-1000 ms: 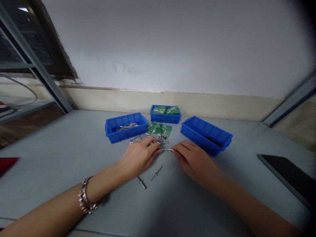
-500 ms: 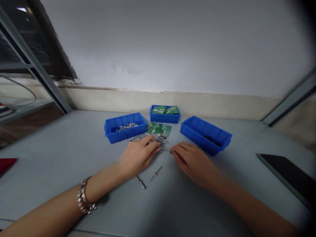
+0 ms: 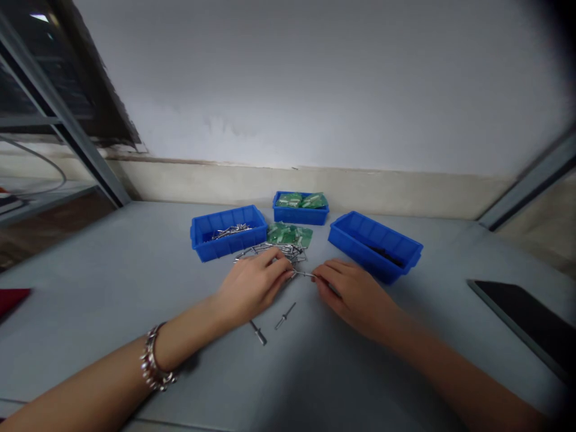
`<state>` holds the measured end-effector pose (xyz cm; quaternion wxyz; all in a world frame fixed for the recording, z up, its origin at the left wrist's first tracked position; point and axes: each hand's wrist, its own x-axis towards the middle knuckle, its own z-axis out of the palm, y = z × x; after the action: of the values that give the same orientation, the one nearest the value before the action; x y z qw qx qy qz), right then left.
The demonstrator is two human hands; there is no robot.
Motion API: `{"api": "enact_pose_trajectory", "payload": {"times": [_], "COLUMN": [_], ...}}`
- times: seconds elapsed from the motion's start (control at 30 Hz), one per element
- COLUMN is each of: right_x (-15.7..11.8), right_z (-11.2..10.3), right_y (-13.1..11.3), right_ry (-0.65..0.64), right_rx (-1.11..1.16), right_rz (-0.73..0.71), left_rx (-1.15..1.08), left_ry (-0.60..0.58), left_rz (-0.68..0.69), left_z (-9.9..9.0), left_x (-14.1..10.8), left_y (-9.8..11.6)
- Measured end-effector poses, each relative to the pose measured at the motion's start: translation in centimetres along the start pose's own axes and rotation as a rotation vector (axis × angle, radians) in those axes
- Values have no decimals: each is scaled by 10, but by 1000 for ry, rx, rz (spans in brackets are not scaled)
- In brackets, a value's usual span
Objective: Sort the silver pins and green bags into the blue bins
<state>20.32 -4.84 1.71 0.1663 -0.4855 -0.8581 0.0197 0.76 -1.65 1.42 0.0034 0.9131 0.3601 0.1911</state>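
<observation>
A thin metal rivet [image 3: 305, 274] spans the small gap between my hands. My right hand [image 3: 353, 297] pinches its right end between thumb and fingers. My left hand [image 3: 254, 282] is closed at the rivet's other end, just in front of a pile of silver rivets [image 3: 288, 251]; its fingertips partly hide what they grip. Nearer to me, one loose rivet [image 3: 285, 316] lies on the grey table [image 3: 216, 384], and another [image 3: 258, 333] shows partly from under my left hand.
Blue bins stand behind: left with rivets [image 3: 229, 249], middle with green packets [image 3: 300, 215], right with dark pieces [image 3: 360, 249]. A green packet [image 3: 301, 234] lies behind the pile. A dark tablet-like object [image 3: 522, 318] is far right, a red item [image 3: 12, 299] far left.
Both hands have barely moved. The rivet between them has shifted very slightly to the right.
</observation>
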Motion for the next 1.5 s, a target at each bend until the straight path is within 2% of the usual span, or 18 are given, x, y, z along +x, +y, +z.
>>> {"api": "enact_pose_trajectory", "payload": {"times": [0.1,0.27,0.8,1.07,1.33,1.5], "right_x": [1,1,-1,0,0,-1], "right_z": [1,1,1,3,2,1], "right_y": [1,2,2,3,2,3], "right_ry": [-10,32,123,133,86,149], "right_rx": [-1,-1,23,63,84,81], "right_rz": [1,-7,-35,-12,-36,-79], "left_rx": [-15,-28,-313,-227,-152,-151], "left_ry": [17,-21,19,45,76,73], "left_rz": [9,-12,-37,-2,21,19], "left_z": [-1,0,2,0,-3,-2], "left_x": [-1,0,4,3,1,1], "left_y": [0,0,-2,-2,1,1]}}
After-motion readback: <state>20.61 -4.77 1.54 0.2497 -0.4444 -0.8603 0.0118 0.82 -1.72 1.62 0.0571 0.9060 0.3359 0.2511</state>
